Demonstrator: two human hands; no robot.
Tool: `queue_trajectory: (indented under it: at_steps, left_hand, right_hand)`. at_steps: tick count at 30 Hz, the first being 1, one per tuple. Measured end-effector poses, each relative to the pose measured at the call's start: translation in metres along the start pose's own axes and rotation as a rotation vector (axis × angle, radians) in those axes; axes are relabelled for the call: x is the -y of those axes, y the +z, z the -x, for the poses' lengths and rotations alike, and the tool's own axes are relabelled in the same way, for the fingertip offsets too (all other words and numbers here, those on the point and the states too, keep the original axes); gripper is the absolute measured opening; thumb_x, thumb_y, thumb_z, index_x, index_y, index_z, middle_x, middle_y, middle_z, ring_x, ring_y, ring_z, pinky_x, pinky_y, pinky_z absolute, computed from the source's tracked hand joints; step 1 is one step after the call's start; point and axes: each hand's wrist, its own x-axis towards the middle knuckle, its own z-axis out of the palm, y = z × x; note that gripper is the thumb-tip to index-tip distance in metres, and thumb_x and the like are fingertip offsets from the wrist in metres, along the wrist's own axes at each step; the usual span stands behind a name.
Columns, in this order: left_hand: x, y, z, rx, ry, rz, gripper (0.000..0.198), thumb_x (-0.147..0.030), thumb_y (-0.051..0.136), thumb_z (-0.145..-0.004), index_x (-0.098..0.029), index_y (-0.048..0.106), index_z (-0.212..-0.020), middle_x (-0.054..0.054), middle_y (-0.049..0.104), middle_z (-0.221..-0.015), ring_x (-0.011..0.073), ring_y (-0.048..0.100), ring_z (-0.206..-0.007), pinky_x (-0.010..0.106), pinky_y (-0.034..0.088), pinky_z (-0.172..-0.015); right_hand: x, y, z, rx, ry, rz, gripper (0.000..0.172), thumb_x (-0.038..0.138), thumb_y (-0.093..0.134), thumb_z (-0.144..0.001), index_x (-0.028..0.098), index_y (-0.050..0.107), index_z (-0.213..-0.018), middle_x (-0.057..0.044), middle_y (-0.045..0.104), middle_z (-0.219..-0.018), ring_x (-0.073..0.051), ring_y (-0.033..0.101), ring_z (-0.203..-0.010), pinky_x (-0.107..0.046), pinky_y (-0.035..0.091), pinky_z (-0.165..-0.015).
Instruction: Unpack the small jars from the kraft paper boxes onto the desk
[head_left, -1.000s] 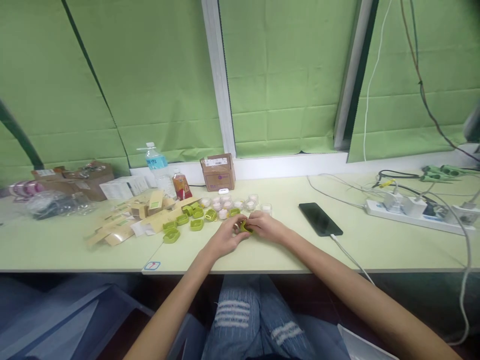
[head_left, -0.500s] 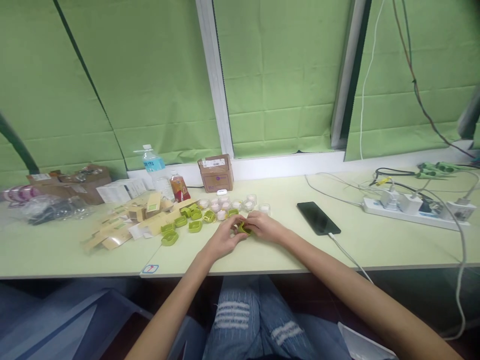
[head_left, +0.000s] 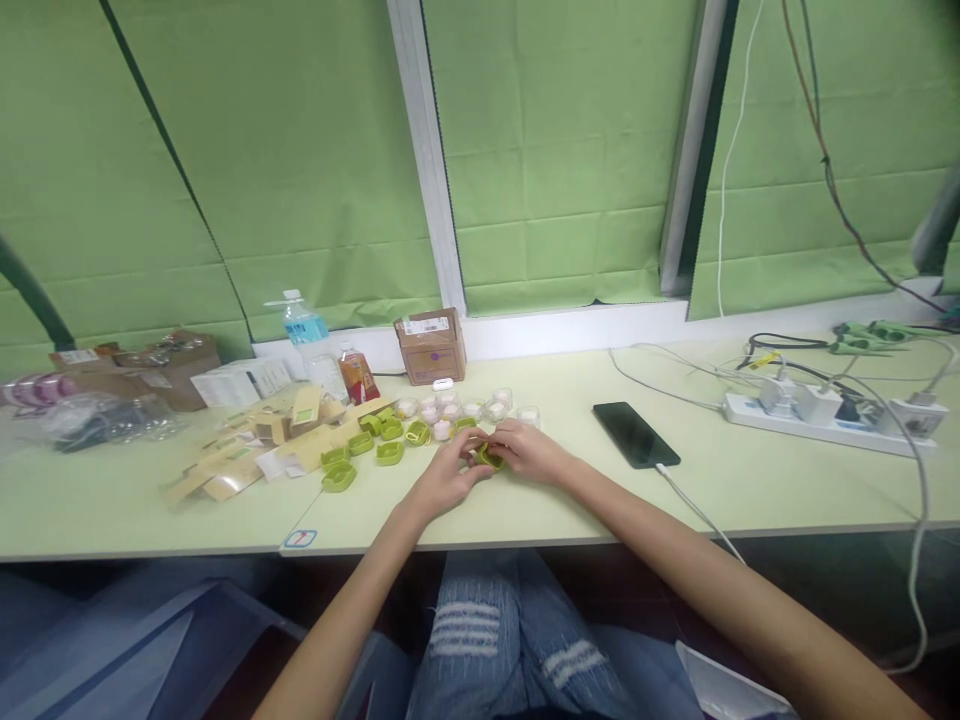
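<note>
Between my two hands is a small olive-green case (head_left: 491, 457), partly hidden by the fingers. My left hand (head_left: 448, 474) is closed around its left side, thumb towards me. From the right, my right hand (head_left: 529, 452) pinches the same case with its fingertips. Just beyond the hands stand several small round clear tubs (head_left: 496, 410) with pale contents. To the left lie several more green cases (head_left: 389, 454), one with a yellowish cord (head_left: 418, 433) in or on it. A white earbud case (head_left: 443, 384) sits behind the tubs.
Flattened cardboard packaging (head_left: 232, 470) is heaped on the left, with a water bottle (head_left: 306, 330) and a red-labelled drink bottle (head_left: 358, 374) behind. A brown box (head_left: 431, 347) stands against the sill. Rightward lie a plugged-in phone (head_left: 636, 435) and a power strip (head_left: 825, 428) with cables.
Both hands stay at almost the same place around the green case, with only slight finger movement. The whole view has shifted a little.
</note>
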Motion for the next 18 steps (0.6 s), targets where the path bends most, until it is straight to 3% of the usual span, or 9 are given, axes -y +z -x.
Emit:
queue_trajectory:
  at_steps: [9,18]
  left_hand:
    - [0.001,0.001,0.0,0.005,-0.005,0.026,0.039,-0.024,0.07,-0.089,-0.022,0.054,-0.123,0.007,0.07,-0.111,0.0216,0.068,-0.1,0.039,0.054,-0.09]
    - [-0.001,0.0,0.0,-0.007,-0.005,0.017,0.036,-0.024,0.07,-0.088,-0.021,0.055,-0.12,0.005,0.07,-0.105,0.0196,0.066,-0.092,0.038,0.053,-0.089]
  right_hand:
    - [0.008,0.0,-0.002,-0.032,0.026,-0.051,0.013,0.012,0.062,-0.094,0.017,0.073,-0.09,-0.006,0.07,-0.083,-0.019,0.06,-0.081,-0.029,0.042,-0.074]
    - [0.005,0.01,-0.001,-0.066,0.09,-0.165,0.019,0.016,0.065,-0.092,0.018,0.073,-0.074,0.001,0.068,-0.068,-0.012,0.056,-0.065,-0.026,0.039,-0.071]
